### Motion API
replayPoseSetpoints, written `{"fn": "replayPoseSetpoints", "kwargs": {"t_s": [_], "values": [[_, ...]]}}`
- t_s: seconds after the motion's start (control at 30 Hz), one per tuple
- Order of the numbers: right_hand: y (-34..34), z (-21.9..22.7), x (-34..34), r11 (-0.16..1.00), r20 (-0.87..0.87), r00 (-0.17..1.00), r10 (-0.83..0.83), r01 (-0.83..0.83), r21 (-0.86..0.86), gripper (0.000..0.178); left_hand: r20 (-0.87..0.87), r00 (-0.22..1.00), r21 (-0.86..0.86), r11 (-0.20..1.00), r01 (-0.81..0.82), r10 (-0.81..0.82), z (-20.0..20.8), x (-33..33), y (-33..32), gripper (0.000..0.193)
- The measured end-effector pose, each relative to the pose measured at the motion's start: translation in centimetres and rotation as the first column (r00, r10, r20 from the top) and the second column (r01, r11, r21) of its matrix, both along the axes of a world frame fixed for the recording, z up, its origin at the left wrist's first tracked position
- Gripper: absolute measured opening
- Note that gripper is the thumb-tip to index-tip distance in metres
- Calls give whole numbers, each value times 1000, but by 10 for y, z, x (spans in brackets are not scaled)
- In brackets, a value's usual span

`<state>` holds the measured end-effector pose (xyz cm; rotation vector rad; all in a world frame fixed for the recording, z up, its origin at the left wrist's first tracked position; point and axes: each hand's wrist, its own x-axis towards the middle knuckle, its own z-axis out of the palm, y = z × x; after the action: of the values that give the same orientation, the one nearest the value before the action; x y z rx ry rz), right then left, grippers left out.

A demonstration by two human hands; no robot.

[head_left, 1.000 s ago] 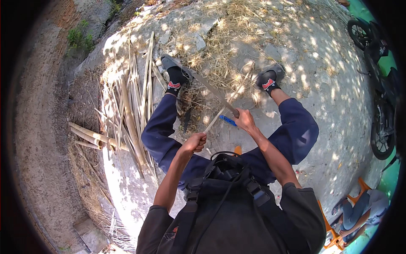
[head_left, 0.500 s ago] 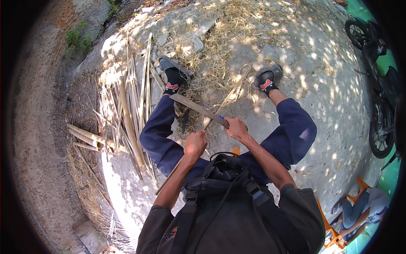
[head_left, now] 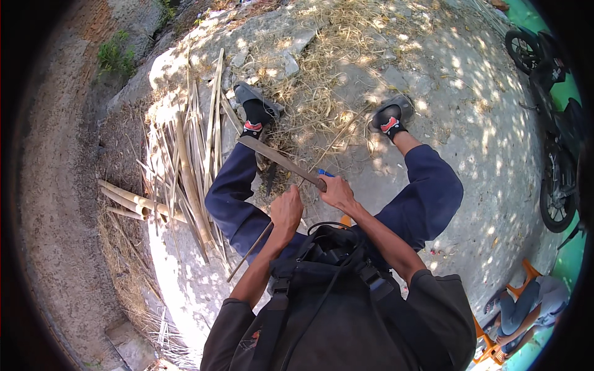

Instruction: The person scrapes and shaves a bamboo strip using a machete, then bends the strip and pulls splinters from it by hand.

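Observation:
My left hand (head_left: 286,211) is closed round a thin bamboo strip (head_left: 251,252), whose lower end slants down beside my left forearm. Just right of it, my right hand (head_left: 337,193) grips a long machete (head_left: 277,157). Its broad blade points up and left, over my left lower leg near the ankle. Where the upper part of the strip meets the blade, close to my right fingers, the contact is too small to make out. A small blue patch (head_left: 325,173) shows by the right hand; what it belongs to is unclear.
Split bamboo strips (head_left: 198,130) lie heaped left of my legs, with thicker bamboo poles (head_left: 133,201) beside them. Dry shavings (head_left: 328,80) cover the ground between and beyond my feet. A black motorcycle (head_left: 554,130) stands at right; a seated person (head_left: 526,309) is lower right.
My right hand and the machete have shifted left and slightly down, nearer my left hand. The blade tip reaches further left. The left hand has hardly moved.

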<state>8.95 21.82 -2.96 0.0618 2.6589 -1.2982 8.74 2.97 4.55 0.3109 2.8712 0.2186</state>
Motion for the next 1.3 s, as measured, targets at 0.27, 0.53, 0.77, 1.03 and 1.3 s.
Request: {"fn": "replayPoseSetpoints", "kwargs": {"t_s": [0.27,0.53,0.77,1.03,1.3], "values": [[20,-31,-9,993,59,991,-122,121,13,25,56,998,44,999,6,-8,-8,0,-2,21],[28,-36,-9,984,15,984,-180,180,-8,25,207,978,96,995,7,-26,20,-3,11,30],[15,-10,0,996,2,996,-84,84,-4,21,167,986,99,995,10,-26,18,-10,8,29],[30,-21,0,990,88,988,-129,133,-39,27,159,987,109,994,10,-27,14,-6,10,31],[48,-29,-10,987,71,987,-142,147,-71,23,136,985,-18,994,110,-107,38,-4,12,25]]}}
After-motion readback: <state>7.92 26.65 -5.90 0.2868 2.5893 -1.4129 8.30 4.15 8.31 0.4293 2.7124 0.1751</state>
